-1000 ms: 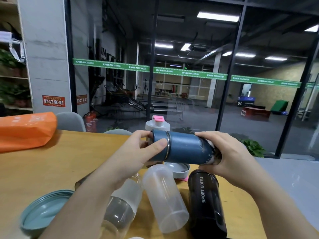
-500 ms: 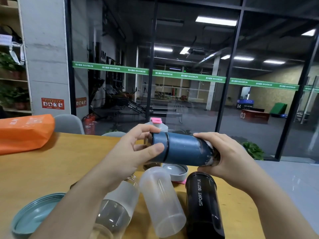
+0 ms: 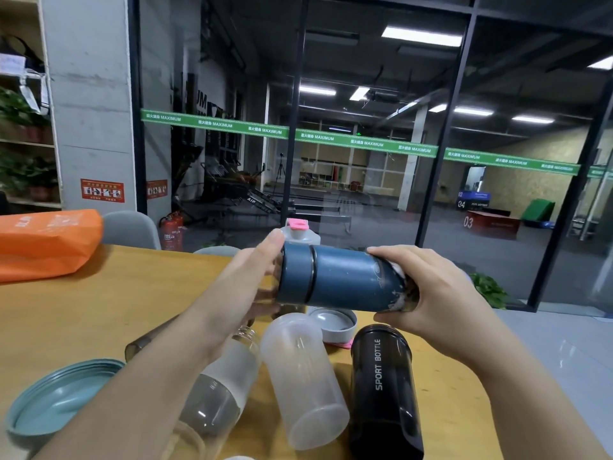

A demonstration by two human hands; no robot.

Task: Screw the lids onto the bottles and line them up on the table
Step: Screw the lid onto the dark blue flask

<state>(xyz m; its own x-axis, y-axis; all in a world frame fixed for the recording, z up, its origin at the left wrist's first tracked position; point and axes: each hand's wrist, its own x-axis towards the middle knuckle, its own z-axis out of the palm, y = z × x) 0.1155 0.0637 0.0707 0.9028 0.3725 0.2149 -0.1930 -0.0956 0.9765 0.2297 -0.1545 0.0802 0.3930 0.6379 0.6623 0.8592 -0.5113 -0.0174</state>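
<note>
Centrally, a matte blue cylindrical bottle (image 3: 348,280) lies horizontal above the wooden table (image 3: 99,310), its lid (image 3: 295,272) at 9 o'clock gripped by the curled fingers of the left hand (image 3: 252,283); the right hand (image 3: 421,293) wraps its base. At 6 o'clock lie a frosted plastic cup (image 3: 305,383), apparently empty, and a glossy black bottle (image 3: 384,393).

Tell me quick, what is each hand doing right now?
Left hand: gripping the lid of the blue bottle.
Right hand: gripping the blue bottle's base end, held sideways above the table.

Gym lobby: glass wall (image 3: 365,94), rowing machines (image 3: 238,194).
</note>
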